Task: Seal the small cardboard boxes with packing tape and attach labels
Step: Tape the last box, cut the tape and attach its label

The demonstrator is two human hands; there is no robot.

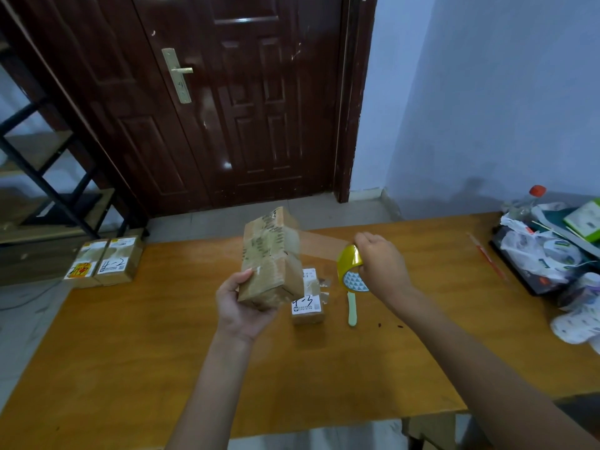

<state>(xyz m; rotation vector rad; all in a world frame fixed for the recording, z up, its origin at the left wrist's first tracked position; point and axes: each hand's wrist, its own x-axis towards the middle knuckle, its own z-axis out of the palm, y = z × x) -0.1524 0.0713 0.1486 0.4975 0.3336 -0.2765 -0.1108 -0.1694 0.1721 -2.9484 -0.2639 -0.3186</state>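
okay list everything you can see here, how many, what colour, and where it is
held cardboard box: one, brown, raised above the table centre
tape roll: one, yellow, clear strip running to the held box
labelled box: one, brown, on the table behind the held box
pale green tool: one, lying beside the labelled box
boxes: two, brown, labelled, beyond the table's far left corner
table: one, orange wood
plastic bags and clutter: white, table's right end
bottle: one, red cap, far right
door: one, dark brown, behind
left hand: grips the held box
right hand: holds the tape roll
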